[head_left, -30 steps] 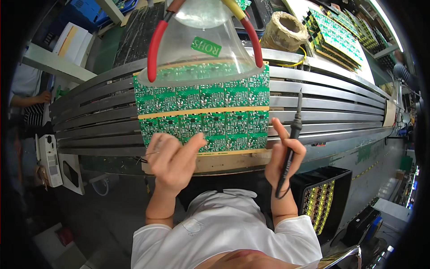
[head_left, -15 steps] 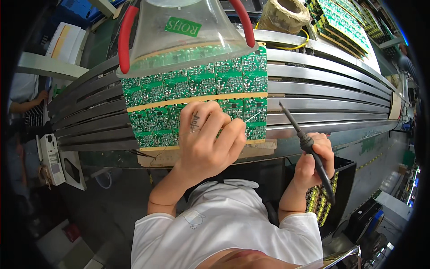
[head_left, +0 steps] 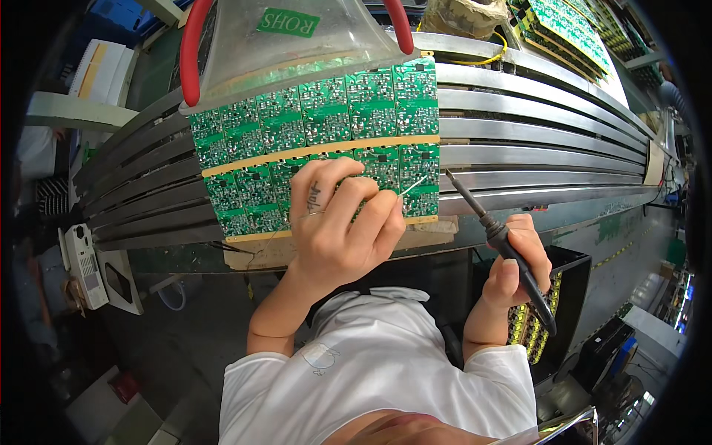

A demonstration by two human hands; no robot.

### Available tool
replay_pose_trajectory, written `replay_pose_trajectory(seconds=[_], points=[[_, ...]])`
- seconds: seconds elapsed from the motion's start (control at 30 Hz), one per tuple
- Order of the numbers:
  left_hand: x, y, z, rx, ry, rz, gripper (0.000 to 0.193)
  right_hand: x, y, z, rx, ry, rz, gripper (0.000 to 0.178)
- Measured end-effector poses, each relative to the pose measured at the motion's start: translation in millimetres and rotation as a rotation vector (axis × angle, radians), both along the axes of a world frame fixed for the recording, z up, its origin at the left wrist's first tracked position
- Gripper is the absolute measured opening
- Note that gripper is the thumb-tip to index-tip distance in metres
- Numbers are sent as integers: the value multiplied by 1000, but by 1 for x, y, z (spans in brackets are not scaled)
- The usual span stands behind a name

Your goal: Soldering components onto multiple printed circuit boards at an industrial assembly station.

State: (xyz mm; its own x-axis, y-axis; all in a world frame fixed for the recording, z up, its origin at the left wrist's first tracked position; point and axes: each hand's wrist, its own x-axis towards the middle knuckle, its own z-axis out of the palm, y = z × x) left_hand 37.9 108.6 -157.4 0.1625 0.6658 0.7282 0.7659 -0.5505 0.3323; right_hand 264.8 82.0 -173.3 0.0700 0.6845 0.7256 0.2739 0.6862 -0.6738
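My left hand (head_left: pixel 337 230) is closed, pinching a length of thin silvery solder wire (head_left: pixel 412 186). Its free end sticks out to the right over the lower row of a green circuit board panel (head_left: pixel 324 122), and the hand hides part of that row. In my right hand (head_left: pixel 523 259) is a dark soldering iron (head_left: pixel 498 231), gripped by its handle. The iron's tip points up and left, just off the panel's right edge and apart from the wire. The panel lies on metal rails, with a tan strip across its middle.
A clear fume hood (head_left: pixel 297 44) with red tubing (head_left: pixel 194 63) covers the panel's far edge. Metal rails (head_left: pixel 534 127) run to both sides. At the back stand a tape-like roll (head_left: pixel 463 18) and stacked green boards (head_left: pixel 571 37). A dark crate (head_left: pixel 571 278) sits right of me.
The soldering iron's tip has come left, closer to the panel and the wire. My left hand still pinches the wire. The whole view has shifted slightly, so the hood and panel appear higher.
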Motion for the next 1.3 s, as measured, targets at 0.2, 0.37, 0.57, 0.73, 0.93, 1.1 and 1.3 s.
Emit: replay_pose_trajectory(seconds=[0.2,0.37,0.57,0.73,0.93,1.1,1.3], points=[[3,-11,-4,-24,14,-45,14,3,-7,1,0,-16,7,22],[6,-21,-14,-11,-27,-58,14,3,-16,1,-19,-29,2,22],[3,-27,-16,-21,-36,-57,14,5,-21,-2,-35,-49,-2,22],[-7,-30,-12,-41,-54,-27,13,3,-19,-5,-7,-6,-5,23],[-25,-37,-9,-88,-8,17,14,-1,-17,-5,-10,1,10,23],[-33,-41,-11,-94,3,31,14,-9,-17,-5,-26,-5,67,23],[-38,-44,-10,-115,-2,3,13,-19,-17,-3,-46,-49,157,21]])
